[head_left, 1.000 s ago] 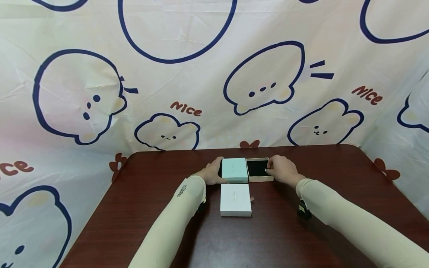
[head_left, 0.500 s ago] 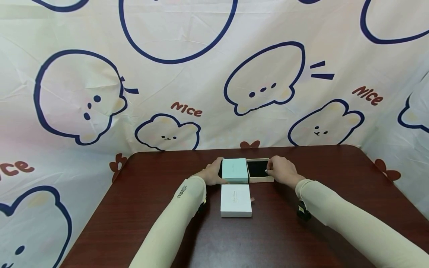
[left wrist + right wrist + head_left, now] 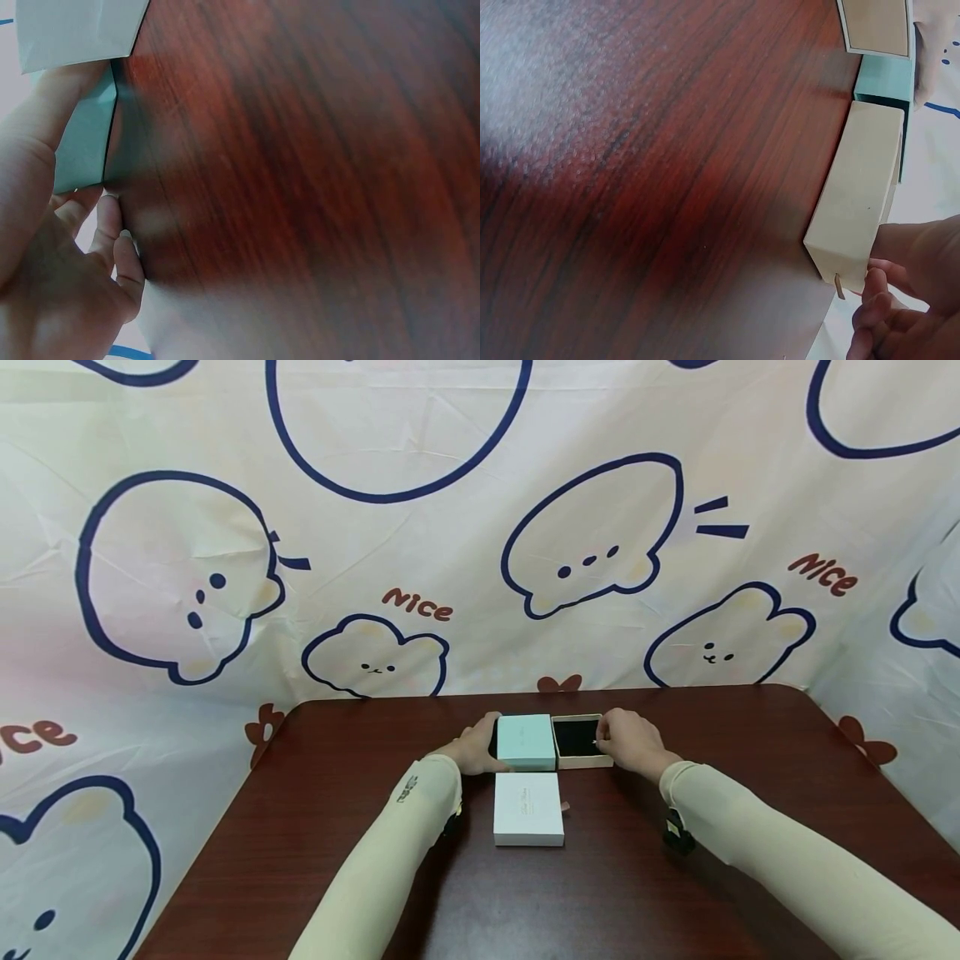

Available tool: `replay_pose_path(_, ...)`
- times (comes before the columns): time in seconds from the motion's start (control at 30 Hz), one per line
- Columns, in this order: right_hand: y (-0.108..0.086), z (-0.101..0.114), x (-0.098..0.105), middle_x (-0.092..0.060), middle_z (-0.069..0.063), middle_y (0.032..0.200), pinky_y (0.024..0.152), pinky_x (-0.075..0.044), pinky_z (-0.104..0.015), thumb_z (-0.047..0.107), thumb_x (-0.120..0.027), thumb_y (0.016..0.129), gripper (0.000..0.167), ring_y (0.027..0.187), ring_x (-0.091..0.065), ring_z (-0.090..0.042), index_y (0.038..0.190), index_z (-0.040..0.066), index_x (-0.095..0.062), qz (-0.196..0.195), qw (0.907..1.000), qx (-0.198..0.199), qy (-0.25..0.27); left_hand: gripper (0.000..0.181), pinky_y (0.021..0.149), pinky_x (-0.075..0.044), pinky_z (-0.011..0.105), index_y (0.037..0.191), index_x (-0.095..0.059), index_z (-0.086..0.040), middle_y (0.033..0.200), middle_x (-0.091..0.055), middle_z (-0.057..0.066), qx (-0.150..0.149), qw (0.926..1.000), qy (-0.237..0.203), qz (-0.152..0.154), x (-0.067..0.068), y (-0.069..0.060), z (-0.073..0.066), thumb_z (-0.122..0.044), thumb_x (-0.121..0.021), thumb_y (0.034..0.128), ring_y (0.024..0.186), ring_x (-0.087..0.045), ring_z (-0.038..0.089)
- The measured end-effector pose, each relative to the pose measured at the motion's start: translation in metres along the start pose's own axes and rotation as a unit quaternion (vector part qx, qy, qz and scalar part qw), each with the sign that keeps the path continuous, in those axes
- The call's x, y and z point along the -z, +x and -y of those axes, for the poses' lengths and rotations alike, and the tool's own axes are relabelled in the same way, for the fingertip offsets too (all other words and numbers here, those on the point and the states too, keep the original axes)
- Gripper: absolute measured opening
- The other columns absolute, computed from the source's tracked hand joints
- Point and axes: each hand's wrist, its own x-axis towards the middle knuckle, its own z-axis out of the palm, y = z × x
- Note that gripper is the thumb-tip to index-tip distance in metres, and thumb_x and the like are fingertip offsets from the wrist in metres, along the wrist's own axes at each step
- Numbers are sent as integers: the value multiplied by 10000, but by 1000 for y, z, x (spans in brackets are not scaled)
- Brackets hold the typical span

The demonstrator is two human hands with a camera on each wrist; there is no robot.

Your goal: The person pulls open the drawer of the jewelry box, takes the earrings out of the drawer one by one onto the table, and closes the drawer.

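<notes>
A mint-green box sleeve (image 3: 525, 742) lies flat near the table's back edge. My left hand (image 3: 474, 748) grips its left side, thumb along the front and fingers behind. Against its right end sits a cream drawer tray (image 3: 585, 762) with a black lining (image 3: 574, 737). Over the tray's right side, my right hand (image 3: 632, 741) has curled fingers and pinches a small shiny silvery piece (image 3: 596, 742), too small to identify. In the right wrist view, the fingertips are partly hidden behind the tray wall (image 3: 859, 180), where a short ribbon tab (image 3: 839, 286) sticks out.
A closed white box (image 3: 528, 810) with faint lettering lies just in front of the mint-green sleeve, a pinkish ribbon tab (image 3: 566, 807) at its right. The dark red wooden table (image 3: 600, 893) ends at a printed cloth backdrop (image 3: 480, 552) behind and at both sides.
Both hands and the boxes stay almost where they were. The shiny piece at my right fingertips looks slightly different in its glint; little else differs.
</notes>
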Motion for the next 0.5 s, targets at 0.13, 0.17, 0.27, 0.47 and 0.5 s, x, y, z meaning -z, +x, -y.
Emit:
replay_pose_path(0.13,-1,0,0,-622,-26,696,523,-411,-299,117,-683,930,156,608,-554,-166,774,109,-683,-21,10000,12,-16,1039,1151,-336,600,1619,-115,-137,1631,-309,123,-11,10000,-12,-10,0,-1,-1,-345,-806,872,1477,-312,398)
replay_pose_path(0.17,-1,0,0,-622,-27,693,521,-412,-299,116,-682,930,157,605,-554,-167,773,107,-683,-20,10000,10,-18,1038,1150,-336,600,1619,-116,-138,1626,-315,123,-16,10000,-15,-9,0,-1,-1,-345,-806,872,1474,-316,397)
replay_pose_path(0.27,-1,0,0,-621,-29,693,517,-412,-299,113,-672,935,162,602,-553,-166,774,101,-684,-14,10000,41,-18,1038,1151,-330,604,1618,-115,-137,1619,-321,127,-36,10000,-34,3,0,-2,-1,-341,-807,872,1470,-318,398)
replay_pose_path(0.47,-1,1,-1,-628,-19,675,512,-416,-304,114,-665,935,188,590,-557,-161,749,101,-686,-33,9999,87,-80,1042,1149,-332,605,1619,-114,-148,1613,-326,119,-1,10000,-31,2,-1,1,1,-345,-810,868,1460,-328,389)
replay_pose_path(0.5,-1,1,-1,-629,-15,667,510,-416,-306,114,-667,932,194,585,-558,-159,738,104,-685,-49,9999,92,-102,1043,1152,-327,606,1620,-113,-150,1622,-316,116,8,10000,-23,2,-1,1,1,-347,-809,869,1468,-321,389)
